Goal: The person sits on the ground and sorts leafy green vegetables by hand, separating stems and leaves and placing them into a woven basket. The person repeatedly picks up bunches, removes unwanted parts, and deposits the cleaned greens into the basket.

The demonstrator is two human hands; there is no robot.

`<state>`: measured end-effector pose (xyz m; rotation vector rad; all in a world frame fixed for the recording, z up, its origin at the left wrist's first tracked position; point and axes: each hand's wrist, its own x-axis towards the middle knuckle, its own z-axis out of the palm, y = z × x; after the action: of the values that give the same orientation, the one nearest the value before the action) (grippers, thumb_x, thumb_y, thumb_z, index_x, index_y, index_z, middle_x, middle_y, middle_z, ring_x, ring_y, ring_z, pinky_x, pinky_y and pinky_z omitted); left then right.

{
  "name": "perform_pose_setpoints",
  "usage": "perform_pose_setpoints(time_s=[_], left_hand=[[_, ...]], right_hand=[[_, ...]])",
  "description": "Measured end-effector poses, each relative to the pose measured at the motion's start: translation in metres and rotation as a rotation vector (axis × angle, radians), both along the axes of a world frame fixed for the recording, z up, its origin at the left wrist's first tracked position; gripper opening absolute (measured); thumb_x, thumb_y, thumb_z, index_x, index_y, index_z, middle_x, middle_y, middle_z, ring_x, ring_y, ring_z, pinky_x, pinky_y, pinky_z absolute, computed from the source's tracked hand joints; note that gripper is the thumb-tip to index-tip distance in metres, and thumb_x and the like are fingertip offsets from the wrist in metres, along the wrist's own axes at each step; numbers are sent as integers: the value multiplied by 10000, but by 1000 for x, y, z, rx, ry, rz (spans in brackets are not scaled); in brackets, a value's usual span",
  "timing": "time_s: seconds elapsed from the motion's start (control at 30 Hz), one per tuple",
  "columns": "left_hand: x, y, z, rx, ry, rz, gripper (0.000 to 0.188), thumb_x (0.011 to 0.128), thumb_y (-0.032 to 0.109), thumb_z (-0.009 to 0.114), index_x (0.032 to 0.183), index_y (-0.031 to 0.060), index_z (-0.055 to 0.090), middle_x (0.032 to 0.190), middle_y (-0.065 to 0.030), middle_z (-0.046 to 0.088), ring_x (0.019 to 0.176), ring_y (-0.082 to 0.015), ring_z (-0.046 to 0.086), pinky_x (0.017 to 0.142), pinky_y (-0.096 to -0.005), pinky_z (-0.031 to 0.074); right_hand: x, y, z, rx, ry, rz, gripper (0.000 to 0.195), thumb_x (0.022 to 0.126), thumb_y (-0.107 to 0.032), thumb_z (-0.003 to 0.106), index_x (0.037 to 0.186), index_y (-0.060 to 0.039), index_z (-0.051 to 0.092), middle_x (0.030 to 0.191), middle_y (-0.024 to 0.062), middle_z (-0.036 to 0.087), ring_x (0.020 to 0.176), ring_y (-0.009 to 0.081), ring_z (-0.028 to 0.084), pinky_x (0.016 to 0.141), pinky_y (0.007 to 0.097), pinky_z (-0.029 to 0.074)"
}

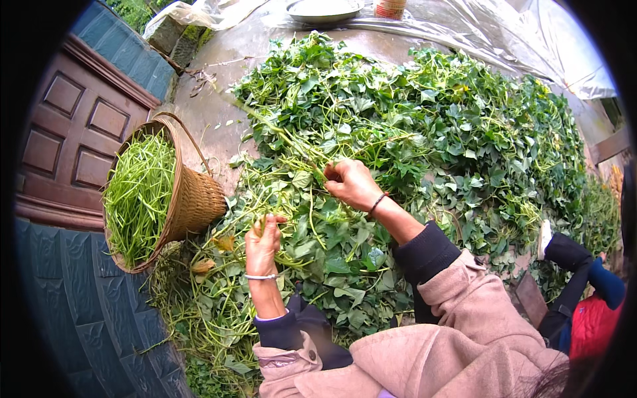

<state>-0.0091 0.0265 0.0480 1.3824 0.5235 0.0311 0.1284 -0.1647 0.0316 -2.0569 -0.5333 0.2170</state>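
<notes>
My right hand [354, 185], with a dark bracelet at the wrist, grips a long green vine stem [278, 130] that slants up and left over the concrete. Lower and to the left, my left hand [264, 238] is closed around thin green stems, a silver bangle on its wrist. Beneath both hands spreads a broad heap of leafy vines [343, 244], which look like sweet potato vines. Left of my left hand, a woven wicker basket [201, 199] leans over, its mouth full of leafless green stems [142, 194].
A brown panelled door [82, 124] and blue tiled wall [89, 298] border the left. At the back are a metal basin [323, 19], a tub [389, 9] and plastic sheeting [537, 45]. Another person's dark-clad leg [572, 293] shows at the right, beside a wooden board [531, 300].
</notes>
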Motion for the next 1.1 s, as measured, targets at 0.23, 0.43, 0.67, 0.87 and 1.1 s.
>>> perform_pose_setpoints(time_s=[0.23, 0.43, 0.67, 0.87, 1.1], left_hand=[[3, -20, -21, 50, -42, -122, 315, 901, 307, 599, 1057, 41, 660, 703, 45, 596, 566, -33, 463, 521, -193, 360], [3, -46, -17, -62, -59, -338, 375, 928, 351, 541, 1154, 61, 613, 938, 12, 675, 517, 16, 284, 478, -168, 229], [3, -44, -19, -70, -121, -220, 248, 864, 195, 657, 1044, 25, 640, 886, 18, 654, 710, -25, 497, 638, -178, 383], [5, -31, -29, -81, -147, 79, 140, 858, 179, 670, 964, 91, 645, 697, 94, 532, 524, 9, 336, 466, -161, 230], [8, -33, -33, 30, -229, 106, 192, 821, 102, 697, 989, 21, 652, 808, 7, 637, 657, -55, 554, 599, -189, 444]], right_hand=[[1, 1, 18, 653, 919, 158, 175, 826, -116, 675, 922, -7, 577, 794, 40, 616, 727, 133, 648, 611, 236, 544], [3, -4, 15, 762, 977, 123, 210, 838, -116, 666, 993, -9, 572, 899, 74, 648, 790, 149, 655, 626, 241, 546], [6, 0, 10, 500, 768, 144, 309, 888, -272, 620, 1025, 3, 587, 841, 29, 629, 689, 79, 596, 598, 211, 501], [-16, 13, 28, 384, 607, 320, 340, 892, -271, 610, 1039, 35, 604, 801, 16, 635, 682, 58, 580, 580, 200, 461], [-30, 22, 10, 86, 27, 262, 256, 721, -221, 698, 860, -19, 627, 669, 131, 629, 617, 265, 625, 574, 357, 476]])
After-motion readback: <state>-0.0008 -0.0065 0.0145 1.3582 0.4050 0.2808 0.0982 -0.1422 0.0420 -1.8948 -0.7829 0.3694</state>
